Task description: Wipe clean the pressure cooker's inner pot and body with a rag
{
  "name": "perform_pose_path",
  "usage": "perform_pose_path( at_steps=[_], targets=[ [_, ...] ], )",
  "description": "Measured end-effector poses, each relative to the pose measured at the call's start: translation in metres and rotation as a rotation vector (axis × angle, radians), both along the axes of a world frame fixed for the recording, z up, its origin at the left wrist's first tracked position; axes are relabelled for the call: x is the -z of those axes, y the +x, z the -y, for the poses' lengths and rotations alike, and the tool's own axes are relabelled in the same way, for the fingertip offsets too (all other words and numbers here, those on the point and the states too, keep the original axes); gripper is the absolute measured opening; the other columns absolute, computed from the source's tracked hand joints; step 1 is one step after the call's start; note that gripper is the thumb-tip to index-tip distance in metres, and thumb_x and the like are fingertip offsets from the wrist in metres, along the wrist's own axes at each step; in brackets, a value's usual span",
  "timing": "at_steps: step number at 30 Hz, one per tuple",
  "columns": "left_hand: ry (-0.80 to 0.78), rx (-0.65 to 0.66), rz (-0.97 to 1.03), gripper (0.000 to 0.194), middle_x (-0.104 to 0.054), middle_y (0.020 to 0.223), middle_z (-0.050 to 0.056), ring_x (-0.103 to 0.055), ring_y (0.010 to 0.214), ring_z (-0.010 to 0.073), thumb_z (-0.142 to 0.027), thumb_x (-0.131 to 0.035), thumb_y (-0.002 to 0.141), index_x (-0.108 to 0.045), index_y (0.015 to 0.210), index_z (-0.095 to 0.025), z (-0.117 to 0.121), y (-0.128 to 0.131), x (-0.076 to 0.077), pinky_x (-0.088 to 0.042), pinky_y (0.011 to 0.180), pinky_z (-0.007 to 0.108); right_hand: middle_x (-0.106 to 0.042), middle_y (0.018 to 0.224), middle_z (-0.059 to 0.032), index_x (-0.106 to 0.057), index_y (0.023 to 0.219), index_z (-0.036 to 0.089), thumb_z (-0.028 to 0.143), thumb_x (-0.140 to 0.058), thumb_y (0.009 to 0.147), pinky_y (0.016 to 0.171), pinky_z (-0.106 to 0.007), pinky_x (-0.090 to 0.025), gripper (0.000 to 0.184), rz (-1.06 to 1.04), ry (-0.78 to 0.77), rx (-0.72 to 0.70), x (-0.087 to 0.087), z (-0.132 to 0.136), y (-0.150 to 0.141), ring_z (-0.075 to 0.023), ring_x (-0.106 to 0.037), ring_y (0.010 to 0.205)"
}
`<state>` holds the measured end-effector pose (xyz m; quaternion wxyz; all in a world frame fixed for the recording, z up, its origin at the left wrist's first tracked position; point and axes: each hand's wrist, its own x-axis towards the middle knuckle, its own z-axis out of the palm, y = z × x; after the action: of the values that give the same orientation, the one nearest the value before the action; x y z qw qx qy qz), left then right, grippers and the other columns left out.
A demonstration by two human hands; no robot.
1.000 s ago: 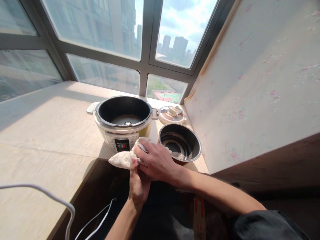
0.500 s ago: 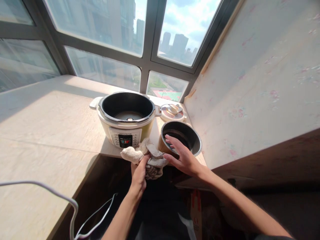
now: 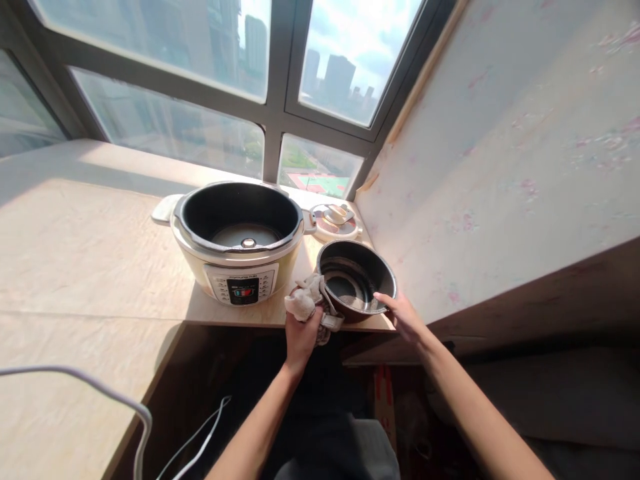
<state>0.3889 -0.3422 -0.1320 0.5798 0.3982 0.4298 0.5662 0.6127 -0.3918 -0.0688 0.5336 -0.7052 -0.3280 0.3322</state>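
My left hand (image 3: 303, 339) is closed around a crumpled, pale cloth (image 3: 306, 298), which presses against the left side of the dark inner pot (image 3: 350, 270). At the pot's right rim, my right hand (image 3: 403, 312) grips the edge, thumb inside and the other fingers outside, partly hidden. The pot tilts slightly toward me near the front edge of the ledge, and its inside looks bare. To the left stands an electric pressure cooker (image 3: 245, 250) with its top off, a dark interior and a control panel in front.
A round lid (image 3: 334, 221) lies behind the inner pot, close to the papered wall (image 3: 480, 200). Windows (image 3: 175, 120) rise behind the pale ledge (image 3: 90, 260). A white cable (image 3: 100, 387) loops across the lower left.
My right hand has moved from over the pot to its right rim and taken hold. My left hand has brought the cloth rightward against the pot. The view has shifted slightly.
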Motion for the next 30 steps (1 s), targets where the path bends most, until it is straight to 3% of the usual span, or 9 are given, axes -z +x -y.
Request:
perform_pose_path(
  at_steps=[4,8,16,21,26,30],
  targets=[
    [-0.036,0.011,0.005,0.057,-0.07,0.137,0.013,-0.063,0.132,0.0294,-0.03,-0.078,0.077,-0.063,0.131,-0.018,0.001,0.001,0.006,-0.045,0.117,0.042,-0.071,0.082,0.0027,-0.064,0.102,0.025,0.021,-0.074,0.052,0.067,-0.027,-0.054,0.051,-0.176,-0.015,0.16,-0.005,0.0,-0.026,-0.0189,-0.065,0.077],
    [-0.06,0.059,-0.038,0.054,-0.071,0.133,0.014,-0.064,0.131,0.0309,-0.032,-0.078,0.076,-0.065,0.127,-0.018,-0.005,-0.004,0.007,-0.045,0.117,0.045,-0.063,0.071,0.0065,-0.062,0.095,0.024,0.015,-0.065,0.045,0.058,-0.022,-0.046,0.05,-0.232,-0.035,0.194,-0.009,-0.004,-0.028,-0.0129,-0.053,0.065],
    [-0.167,0.134,-0.07,0.038,-0.079,0.113,0.014,-0.073,0.115,0.034,-0.03,-0.077,0.073,-0.072,0.109,-0.017,-0.016,-0.009,0.002,-0.054,0.105,0.048,-0.055,0.062,0.0064,-0.062,0.087,0.021,0.014,-0.06,0.045,0.049,-0.022,-0.036,0.042,-0.193,-0.166,-0.015,-0.011,-0.016,0.028,-0.0106,-0.045,0.056],
    [-0.143,0.123,-0.132,0.038,-0.08,0.11,0.012,-0.074,0.112,0.0326,-0.029,-0.077,0.073,-0.072,0.109,-0.017,-0.017,-0.005,0.0,-0.056,0.103,0.046,-0.047,0.051,0.0083,-0.053,0.072,0.022,0.012,-0.056,0.044,0.043,-0.021,-0.031,0.029,-0.159,-0.297,-0.049,-0.007,-0.047,0.072,-0.0094,-0.04,0.048],
    [-0.113,0.097,-0.213,0.042,-0.079,0.113,0.012,-0.073,0.115,0.0325,-0.03,-0.078,0.073,-0.07,0.113,-0.018,-0.018,0.004,0.005,-0.053,0.105,0.045,-0.052,0.049,0.0063,-0.055,0.069,0.021,0.01,-0.058,0.045,0.043,-0.023,-0.037,0.027,-0.148,-0.318,-0.065,-0.004,-0.086,0.09,-0.0127,-0.048,0.047],
    [-0.146,0.041,-0.258,0.047,-0.078,0.117,0.012,-0.069,0.122,0.034,-0.032,-0.08,0.072,-0.07,0.116,-0.019,-0.016,0.006,0.013,-0.048,0.111,0.048,-0.061,0.057,0.0018,-0.06,0.071,0.02,0.013,-0.065,0.048,0.048,-0.025,-0.045,0.025,-0.124,-0.231,-0.068,-0.005,-0.1,0.091,-0.0158,-0.057,0.054]
  ],
)
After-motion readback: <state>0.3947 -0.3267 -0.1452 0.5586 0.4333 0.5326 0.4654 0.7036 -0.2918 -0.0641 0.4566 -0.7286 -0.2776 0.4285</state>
